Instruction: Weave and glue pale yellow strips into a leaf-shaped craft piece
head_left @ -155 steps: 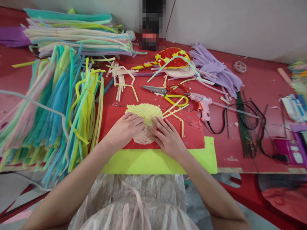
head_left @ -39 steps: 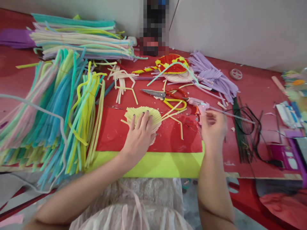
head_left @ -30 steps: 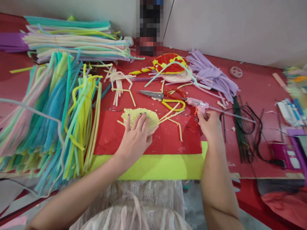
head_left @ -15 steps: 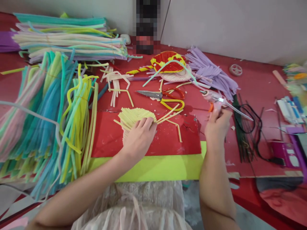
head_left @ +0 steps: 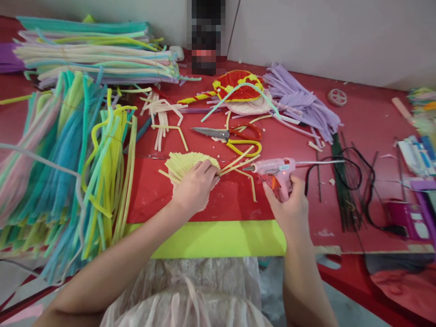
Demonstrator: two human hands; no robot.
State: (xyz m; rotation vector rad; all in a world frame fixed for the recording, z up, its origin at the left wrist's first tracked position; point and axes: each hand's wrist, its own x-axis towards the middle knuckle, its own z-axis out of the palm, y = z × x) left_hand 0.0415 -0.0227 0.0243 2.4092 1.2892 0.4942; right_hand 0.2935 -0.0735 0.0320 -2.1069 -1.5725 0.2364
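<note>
Fuzzy sticks (head_left: 68, 131) fill the left. The yellow fan shape (head_left: 184, 162) lies on the red sheet (head_left: 235, 204), the left hand (head_left: 195, 186) on top — I can't tell if its fingers pinch. The pink glue gun (head_left: 276, 167) is in the right hand (head_left: 292, 204), fingers wrapped round it.

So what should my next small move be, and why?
Probably ease the glue gun left toward the right edge of the yellow piece: your right hand holds it, its nozzle points that way, and your left hand is at that edge.
</note>
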